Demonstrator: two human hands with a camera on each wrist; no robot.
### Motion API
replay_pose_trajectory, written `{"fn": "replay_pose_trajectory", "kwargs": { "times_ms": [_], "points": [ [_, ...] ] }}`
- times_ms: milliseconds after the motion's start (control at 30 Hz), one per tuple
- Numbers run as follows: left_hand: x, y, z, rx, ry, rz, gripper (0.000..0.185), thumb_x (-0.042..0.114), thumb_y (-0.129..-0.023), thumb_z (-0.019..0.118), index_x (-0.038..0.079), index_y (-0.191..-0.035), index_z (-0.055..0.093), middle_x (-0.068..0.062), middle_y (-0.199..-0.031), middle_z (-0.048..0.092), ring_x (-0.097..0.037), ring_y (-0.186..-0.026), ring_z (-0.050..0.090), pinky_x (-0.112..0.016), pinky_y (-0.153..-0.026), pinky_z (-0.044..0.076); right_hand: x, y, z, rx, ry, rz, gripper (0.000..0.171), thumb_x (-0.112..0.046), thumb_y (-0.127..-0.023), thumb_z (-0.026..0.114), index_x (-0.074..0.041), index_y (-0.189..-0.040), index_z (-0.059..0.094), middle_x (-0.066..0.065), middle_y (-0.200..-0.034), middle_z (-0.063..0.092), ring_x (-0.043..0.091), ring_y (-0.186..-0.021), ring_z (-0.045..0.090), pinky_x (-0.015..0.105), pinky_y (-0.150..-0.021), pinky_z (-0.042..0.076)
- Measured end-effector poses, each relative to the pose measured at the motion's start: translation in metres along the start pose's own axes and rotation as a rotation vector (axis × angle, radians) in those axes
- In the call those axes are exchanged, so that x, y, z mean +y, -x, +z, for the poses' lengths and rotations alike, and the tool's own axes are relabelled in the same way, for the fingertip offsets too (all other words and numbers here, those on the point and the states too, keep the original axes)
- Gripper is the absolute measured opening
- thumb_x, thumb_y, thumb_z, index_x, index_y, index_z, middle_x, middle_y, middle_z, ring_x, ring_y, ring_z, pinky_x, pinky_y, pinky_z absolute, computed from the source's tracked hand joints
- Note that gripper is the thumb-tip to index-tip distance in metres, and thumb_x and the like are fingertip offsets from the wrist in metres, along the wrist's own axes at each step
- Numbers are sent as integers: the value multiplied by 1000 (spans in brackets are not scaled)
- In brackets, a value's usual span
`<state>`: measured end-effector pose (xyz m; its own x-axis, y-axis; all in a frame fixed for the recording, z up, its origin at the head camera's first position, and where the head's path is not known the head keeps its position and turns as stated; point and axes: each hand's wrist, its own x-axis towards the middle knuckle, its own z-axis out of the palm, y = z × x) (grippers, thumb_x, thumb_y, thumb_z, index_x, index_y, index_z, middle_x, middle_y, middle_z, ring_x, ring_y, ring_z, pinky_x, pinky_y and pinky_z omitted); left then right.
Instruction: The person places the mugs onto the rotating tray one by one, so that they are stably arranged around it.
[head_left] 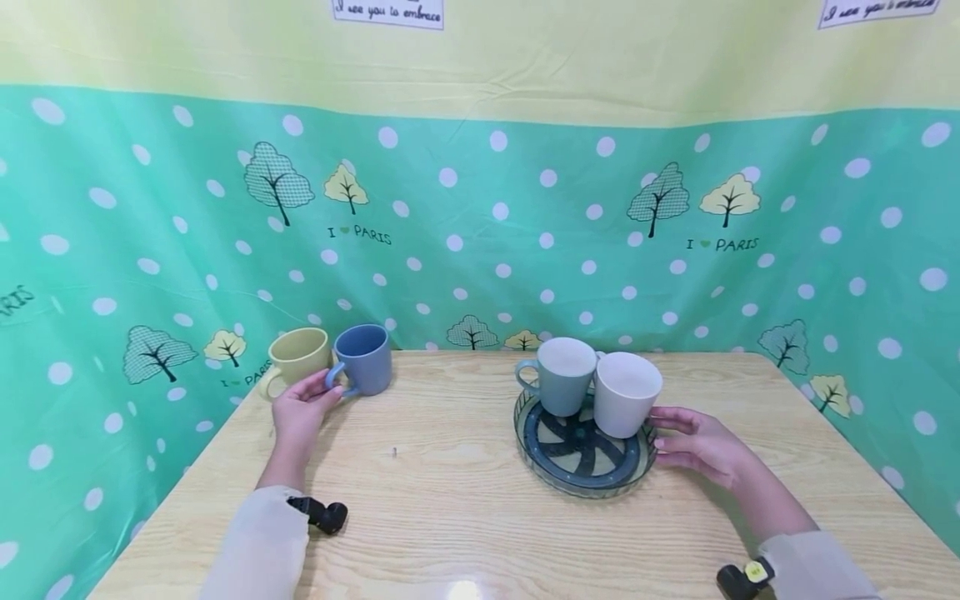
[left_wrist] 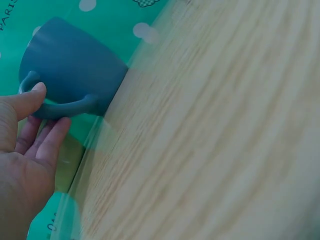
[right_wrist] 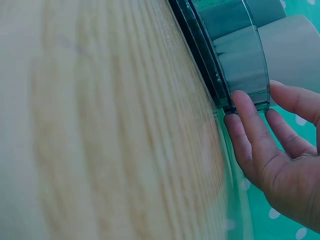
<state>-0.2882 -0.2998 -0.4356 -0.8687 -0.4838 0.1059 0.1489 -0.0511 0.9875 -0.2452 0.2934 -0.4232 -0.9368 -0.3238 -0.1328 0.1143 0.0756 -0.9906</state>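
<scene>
On the left of the table, my left hand (head_left: 298, 417) pinches the handle of a blue mug (head_left: 369, 358), thumb on one side and fingers on the other. The blue mug (left_wrist: 70, 60) stands upright on the wood. Right behind my left hand is a yellow mug (head_left: 298, 354). To the right, a round clear turntable tray (head_left: 581, 492) with a dark spoked base carries a grey-blue mug (head_left: 564, 383) and a white mug (head_left: 624, 400). My right hand (head_left: 701, 446) touches the tray's right side with spread, fairly straight fingers (right_wrist: 255, 125).
The wooden table (head_left: 420, 517) ends at a green dotted curtain (head_left: 495, 250) behind and at both sides. A small dark mark (head_left: 394, 452) shows on the tabletop between the two hands. A black wrist camera (head_left: 322, 514) sits on the left sleeve.
</scene>
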Motion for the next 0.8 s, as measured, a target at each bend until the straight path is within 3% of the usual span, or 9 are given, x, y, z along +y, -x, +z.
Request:
{"fn": "replay_pose_trajectory", "kwargs": {
  "times_ms": [133, 400, 800],
  "points": [
    [-1, -1, 3, 24, -45, -1, 45, -9, -77, 77, 0, -119, 66, 1, -90, 71, -3, -79, 67, -17, -75, 57, 0, 2, -1, 0, 6, -4, 76, 7, -88, 64, 17, -145, 15, 38, -146, 23, 19, -109, 59, 46, -93, 55],
    [0, -1, 4, 72, -140, 7, 42, -5, -79, 78, -1, -119, 66, -5, -95, 70, -1, -80, 65, -16, -75, 57, -1, 2, 2, 10, 12, 0, 77, 6, -87, 65, 17, -145, 16, 39, -145, 23, 21, -110, 59, 46, -93, 54],
    [-2, 4, 9, 102, -72, 11, 38, -10, -76, 77, -4, -113, 67, -11, -97, 71, -5, -79, 65, -18, -73, 58, 0, 2, 3, 9, 0, -15, 75, 8, -87, 63, 19, -144, 16, 41, -144, 21, 22, -109, 58, 47, -92, 54]
  ]
}}
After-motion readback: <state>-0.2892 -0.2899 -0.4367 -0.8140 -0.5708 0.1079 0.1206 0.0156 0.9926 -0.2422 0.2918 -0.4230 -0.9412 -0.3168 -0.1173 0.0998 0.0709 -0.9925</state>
